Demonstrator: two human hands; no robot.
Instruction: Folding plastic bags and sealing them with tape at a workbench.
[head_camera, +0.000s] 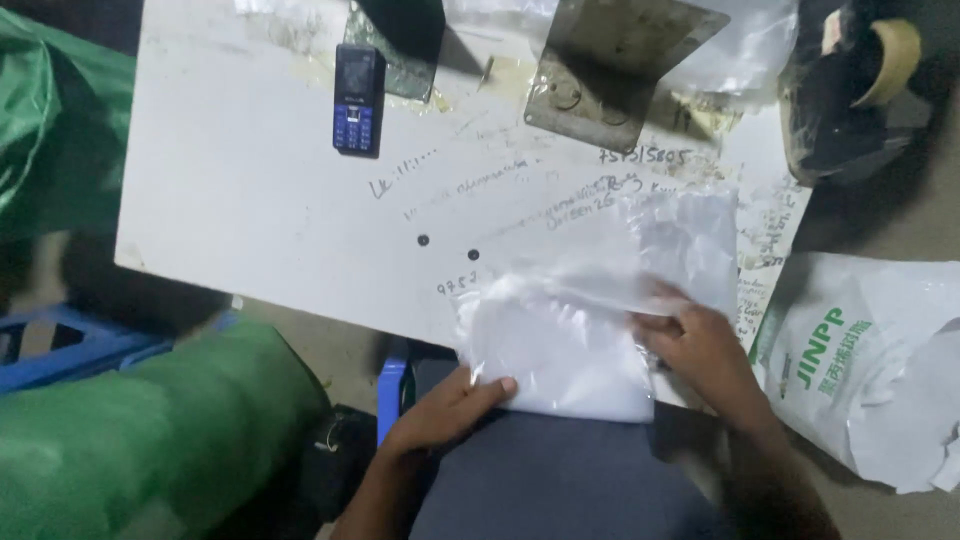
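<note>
Seen from above, one white table (250, 190) filled the upper middle of the view, its surface scuffed and marked with handwriting. One clear plastic bag (600, 310) holding a white folded item lay at the table's near edge, right of centre, its near end hanging over the edge above the person's dark lap.

Two hands worked on this bag. The left hand (445, 405) reached up from below, fingers loosely curled and thumb laid flat against the bag's near left corner; it touched the bag, but whether it pinched it could not be told. The right hand (700, 350) lay on the bag's right side with fingers bent and pressing on the plastic; whether they gripped it could not be told either. The two hands were apart, one at each side of the bag.

One small dark phone with blue keys (358, 98) lay on the far part of the table, well apart from the hands. Two grey metal brackets (610, 70) stood near the far edge. One white printed sack (870, 360) lay on the floor to the right, close to the right wrist. Green plastic-wrapped bundles (140, 440) sat at the near left, beside a blue crate (60, 350).
</note>
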